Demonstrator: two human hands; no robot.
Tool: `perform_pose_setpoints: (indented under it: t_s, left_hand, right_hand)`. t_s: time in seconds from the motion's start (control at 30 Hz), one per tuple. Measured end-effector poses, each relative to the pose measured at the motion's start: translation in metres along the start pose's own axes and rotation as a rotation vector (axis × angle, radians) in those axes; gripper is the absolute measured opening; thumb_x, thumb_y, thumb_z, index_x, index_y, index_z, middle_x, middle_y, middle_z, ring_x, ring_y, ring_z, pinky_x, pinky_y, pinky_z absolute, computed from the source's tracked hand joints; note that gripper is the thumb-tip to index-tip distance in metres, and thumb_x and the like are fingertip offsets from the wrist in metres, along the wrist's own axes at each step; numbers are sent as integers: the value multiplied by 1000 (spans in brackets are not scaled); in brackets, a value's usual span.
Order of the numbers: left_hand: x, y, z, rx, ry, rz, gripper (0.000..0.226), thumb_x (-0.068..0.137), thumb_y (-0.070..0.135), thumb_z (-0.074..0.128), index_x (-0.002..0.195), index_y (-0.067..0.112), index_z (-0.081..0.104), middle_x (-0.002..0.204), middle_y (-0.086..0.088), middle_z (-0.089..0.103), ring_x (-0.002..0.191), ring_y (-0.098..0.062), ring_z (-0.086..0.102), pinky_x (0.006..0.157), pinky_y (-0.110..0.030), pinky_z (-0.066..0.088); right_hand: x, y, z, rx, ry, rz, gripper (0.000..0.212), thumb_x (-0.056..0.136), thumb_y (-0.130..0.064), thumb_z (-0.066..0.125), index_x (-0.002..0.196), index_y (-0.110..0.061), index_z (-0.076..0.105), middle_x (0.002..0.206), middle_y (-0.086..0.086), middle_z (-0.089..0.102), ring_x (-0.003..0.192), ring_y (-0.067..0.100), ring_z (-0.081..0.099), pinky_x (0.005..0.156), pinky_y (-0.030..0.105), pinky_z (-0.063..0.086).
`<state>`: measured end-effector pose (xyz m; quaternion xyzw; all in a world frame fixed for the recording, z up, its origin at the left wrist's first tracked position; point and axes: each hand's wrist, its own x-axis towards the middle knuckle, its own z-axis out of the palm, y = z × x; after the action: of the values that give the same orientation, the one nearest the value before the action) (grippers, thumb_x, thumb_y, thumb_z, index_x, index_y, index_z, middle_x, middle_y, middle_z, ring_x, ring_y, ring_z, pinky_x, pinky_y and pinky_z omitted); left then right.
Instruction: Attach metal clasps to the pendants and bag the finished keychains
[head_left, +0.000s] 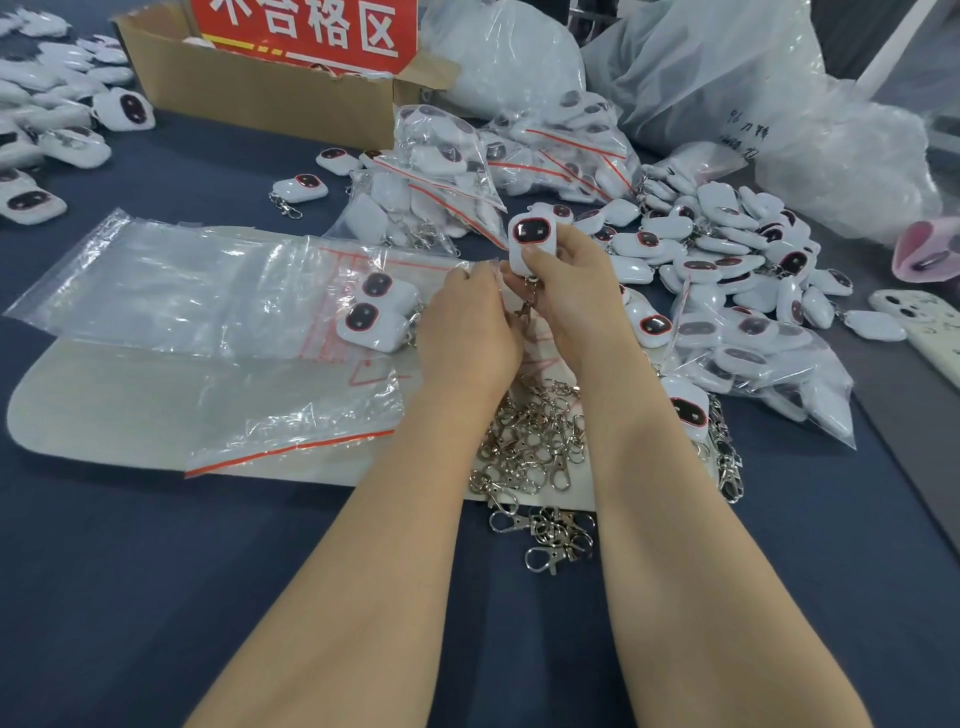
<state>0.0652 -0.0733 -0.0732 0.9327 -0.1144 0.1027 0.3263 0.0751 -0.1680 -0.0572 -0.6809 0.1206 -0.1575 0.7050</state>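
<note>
Right hand (563, 283) pinches white rounded pendant, dark red-rimmed face (532, 241). Left hand (467, 322) curled beside it, grip unclear. Navy tabletop (156, 597) open near-left. Red sign (306, 31): "格区".

red sign (304, 31) up in the cardboard box (260, 98), and its big white characters read 合格区, with a clipped one before them that looked like 不. dark handwriting on the large plastic bag (743, 130) began 96, the rest too scrawled. red print on the zip bag (363, 374) was illegible.
</note>
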Motion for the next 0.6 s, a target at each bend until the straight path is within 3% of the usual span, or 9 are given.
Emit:
perform_pose_setpoints:
  t_s: [0.17, 0.27, 0.43, 0.5, 0.6]
  left_hand:
    - [1, -1, -1, -64, 6, -36, 30, 88, 11, 54, 118, 9, 50, 115, -10, 57, 106, -30, 54, 78, -36, 40]
    - [1, -1, -1, -50, -7, -28, 31, 88, 11, 53, 119, 9, 47, 114, -11, 57, 105, -31, 54, 78, -37, 41]
    - [0, -1, -2, -97, 10, -23, 21, 88, 9, 51, 109, 5, 50, 109, -15, 59, 100, -34, 56, 72, -36, 39]
    - [1, 0, -3, -137, 28, -60, 19, 88, 11, 51, 106, 6, 51, 106, -14, 60, 97, -33, 55, 70, -35, 38]
    - [3, 0, -4, -231, 81, -127, 18, 89, 16, 52, 105, 8, 52, 103, -10, 59, 92, -28, 55, 69, -32, 36]
  right_hand:
    - [-1, -2, 0, -73, 48, 13, 18, 90, -4, 59, 107, -9, 64, 91, 2, 68, 81, 12, 62, 79, 28, 52]
    - [-2, -6, 2, -75, 71, -12, 15, 88, -7, 63, 101, -12, 61, 84, -4, 67, 74, 6, 60, 74, 23, 50]
    - [-4, -14, 14, 125, 52, -15, 14, 87, -1, 63, 97, -7, 55, 90, 9, 61, 75, 14, 61, 68, 21, 55]
    - [-5, -13, 16, 75, 66, 4, 19, 87, -1, 63, 102, -2, 52, 97, 13, 57, 79, 16, 61, 66, 20, 56]
    - [-6, -8, 13, -79, 86, 34, 27, 86, -1, 63, 105, -8, 44, 98, 7, 57, 80, 12, 61, 68, 22, 58]
